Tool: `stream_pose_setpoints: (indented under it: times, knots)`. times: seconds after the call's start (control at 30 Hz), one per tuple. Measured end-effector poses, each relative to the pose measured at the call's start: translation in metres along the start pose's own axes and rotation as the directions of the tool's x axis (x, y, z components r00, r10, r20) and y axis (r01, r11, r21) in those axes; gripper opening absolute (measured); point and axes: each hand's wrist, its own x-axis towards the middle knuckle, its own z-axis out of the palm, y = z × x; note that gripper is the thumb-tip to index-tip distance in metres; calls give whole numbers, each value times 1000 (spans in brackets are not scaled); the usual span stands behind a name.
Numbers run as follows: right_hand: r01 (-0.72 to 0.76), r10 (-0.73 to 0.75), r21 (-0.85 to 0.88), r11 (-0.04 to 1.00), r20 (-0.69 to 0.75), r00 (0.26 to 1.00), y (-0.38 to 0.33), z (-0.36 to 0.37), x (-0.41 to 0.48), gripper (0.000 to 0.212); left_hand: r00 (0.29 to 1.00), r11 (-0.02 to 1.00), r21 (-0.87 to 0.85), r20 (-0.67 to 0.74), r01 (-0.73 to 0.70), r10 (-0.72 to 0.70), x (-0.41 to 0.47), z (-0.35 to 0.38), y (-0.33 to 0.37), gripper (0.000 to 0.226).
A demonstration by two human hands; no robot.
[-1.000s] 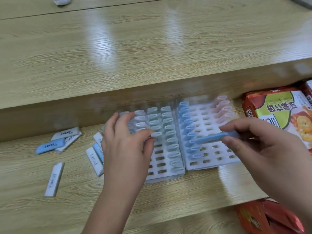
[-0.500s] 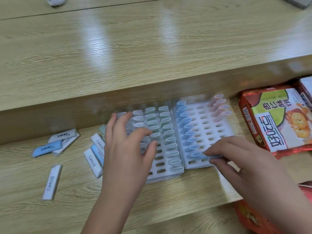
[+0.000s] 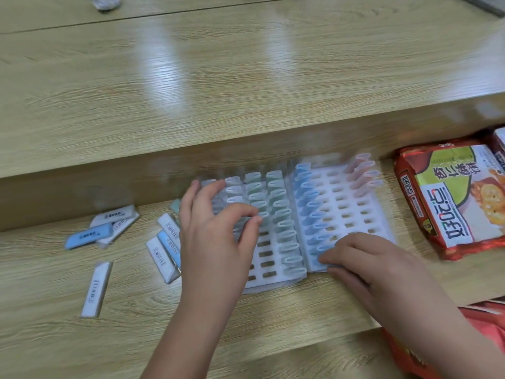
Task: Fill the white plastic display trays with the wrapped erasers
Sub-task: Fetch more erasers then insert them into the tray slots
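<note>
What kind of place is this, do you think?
Probably a small shop's shelving: stepped wooden shelves, white display trays partly filled with wrapped erasers, and biscuit packets lying beside them.

two white slotted trays lie flat, side by side. the left tray (image 3: pixel 269 280) holds upright white erasers (image 3: pixel 235 190) and green erasers (image 3: pixel 281 212); the right tray (image 3: pixel 352 214) holds blue erasers (image 3: pixel 308 206) and pink erasers (image 3: pixel 364 173). loose erasers (image 3: pixel 95 289) lie flat further left.

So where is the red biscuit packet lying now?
In the head view the biscuit packet lies at the right edge, on the lower shelf, just right of the right-hand white tray.
</note>
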Motion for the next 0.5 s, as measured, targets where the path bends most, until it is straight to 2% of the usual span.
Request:
stream_pose_setpoints:
  times: [0.2, 0.27, 0.37, 0.5]
  knots:
    - [-51, 53, 30, 998, -56, 997, -2, 4, -2, 25, 1000, 999, -24, 7, -25, 25, -1, -2, -3, 8]
    - [-82, 80, -8, 997, -124, 989, -6, 2, -6, 19, 999, 998, -61, 30, -31, 33, -3, -6, -4, 11]
    - [-148, 128, -62, 987, -250, 960, -20, 0, -8, 35, 998, 991, -127, 41, -31, 37, -8, -22, -11, 13]
    - [-131, 124, 1, 991, -328, 936, -57, 10, 2, 29, 1000, 996, -94, 9, 8, -7, -27, -51, -39, 14]
